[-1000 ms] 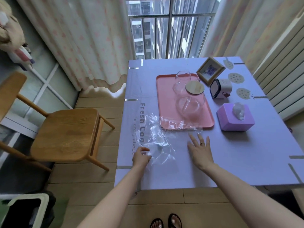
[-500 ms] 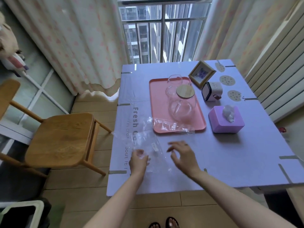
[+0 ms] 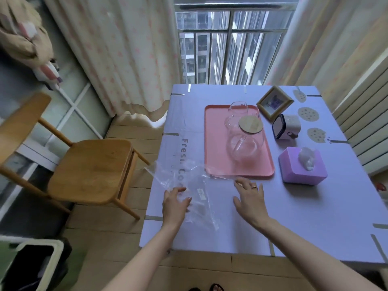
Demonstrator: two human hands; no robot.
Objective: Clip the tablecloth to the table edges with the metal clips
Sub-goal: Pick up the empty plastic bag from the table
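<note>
Head view: your left hand point(image 3: 175, 203) rests spread on a clear bag point(image 3: 168, 177), and your right hand point(image 3: 249, 198) is flat, fingers straight, over the tablecloth point(image 3: 315, 217) spread beneath. It looks thin, limp and probably slippery, so pinch its edge.

A clear bag point(image 3: 186, 177) (beside a pink tray point(image 3: 214, 143)) is touched by the left hand point(image 3: 175, 203) on the lavender tablecloth point(image 3: 304, 219), the right hand point(image 3: 251, 201) spread alongside.

I get soft daylight from the window point(image 3: 228, 55) ahead, bright enough to wash out the curtains point(image 3: 126, 49). Shadows on the tablecloth point(image 3: 315, 217) are faint. Wide-angle distortion bows the edges — the upper-left corner is smeared, everything slightly soft.
</note>
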